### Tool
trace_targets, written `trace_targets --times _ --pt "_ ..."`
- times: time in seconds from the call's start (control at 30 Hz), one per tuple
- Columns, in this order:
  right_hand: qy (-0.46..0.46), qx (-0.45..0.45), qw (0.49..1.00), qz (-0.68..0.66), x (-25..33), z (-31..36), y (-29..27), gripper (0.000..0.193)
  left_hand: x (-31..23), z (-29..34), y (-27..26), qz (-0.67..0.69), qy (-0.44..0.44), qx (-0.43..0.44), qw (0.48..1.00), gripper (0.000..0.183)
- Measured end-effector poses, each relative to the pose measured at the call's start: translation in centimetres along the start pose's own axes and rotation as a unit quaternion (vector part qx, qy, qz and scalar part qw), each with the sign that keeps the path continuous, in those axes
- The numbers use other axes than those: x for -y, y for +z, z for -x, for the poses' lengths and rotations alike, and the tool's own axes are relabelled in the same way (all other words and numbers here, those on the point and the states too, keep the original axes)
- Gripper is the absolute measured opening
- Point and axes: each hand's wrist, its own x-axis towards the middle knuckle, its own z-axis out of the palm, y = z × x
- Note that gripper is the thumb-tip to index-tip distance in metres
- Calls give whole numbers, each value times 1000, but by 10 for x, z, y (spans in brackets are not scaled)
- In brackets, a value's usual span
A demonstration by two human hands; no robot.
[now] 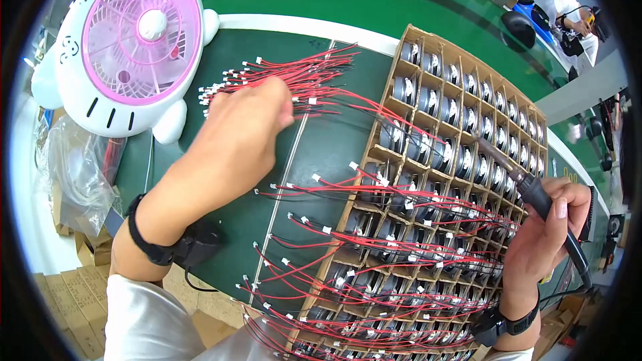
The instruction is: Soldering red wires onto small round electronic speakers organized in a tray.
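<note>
My left hand point(247, 124) is curled over a pile of red-and-black wire leads point(307, 70) with white plug ends. Its fingers are bent and closed, and the fingertips are hidden, so what they pinch does not show. At the right, my right hand point(552, 230) grips a soldering iron point(533, 190) by its dark handle, the metal tip pointing up and left above the box. Below the iron is a cardboard box with dividers point(418, 32), holding small round speaker-like parts point(428, 100) in its cells. Red-and-black leads run across its nearer rows.
A pink-and-white fan point(144, 40) stands at the far left of the green table point(321, 140). Beside it lies a clear plastic bag point(80, 167). The iron's black cable point(578, 261) hangs at the right. Another person point(575, 23) is at the far right.
</note>
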Motion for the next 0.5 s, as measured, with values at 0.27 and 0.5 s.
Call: trace_targets --times 0.27,0.5 --pt "-10 -8 1000 -25 1 0 1 23 -27 3 -59 163 -147 8 976 4" --pt "0 -12 999 -37 5 -1 -1 22 -28 -6 -64 337 -256 -62 904 20"
